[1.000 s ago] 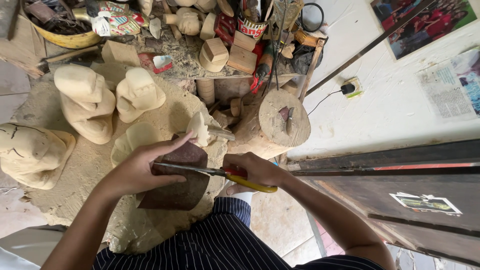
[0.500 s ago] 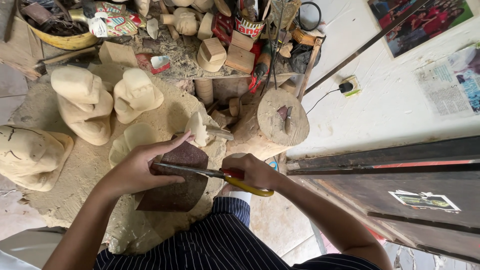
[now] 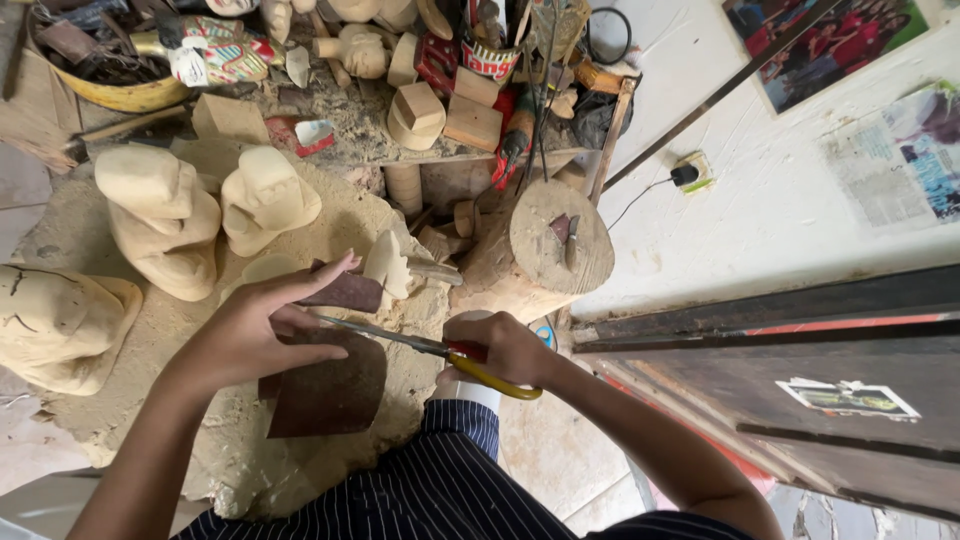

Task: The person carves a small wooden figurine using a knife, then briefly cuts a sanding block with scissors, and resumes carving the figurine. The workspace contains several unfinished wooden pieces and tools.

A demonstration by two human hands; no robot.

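Note:
My left hand (image 3: 262,330) holds a dark brown sheet (image 3: 325,385) that looks like sandpaper, fingers spread over its upper part. My right hand (image 3: 500,350) grips scissors with yellow and red handles (image 3: 480,365). Their blades (image 3: 380,335) run left into the sheet, between its large lower part and a narrower upper strip (image 3: 345,292). Both hands are over my lap, above my striped dark trousers (image 3: 420,490).
Pale carved wooden figures (image 3: 160,215) (image 3: 265,200) (image 3: 55,325) stand on sawdust-covered ground at left. A log stump (image 3: 555,245) with small tools on top is just beyond my right hand. A cluttered low bench (image 3: 400,110) with wood blocks lies behind. A white wall (image 3: 780,200) and dark planks (image 3: 800,370) are at right.
The scissors have cut further into the sheet, and the upper strip has lifted away from the lower part. My left fingers have shifted on the sheet.

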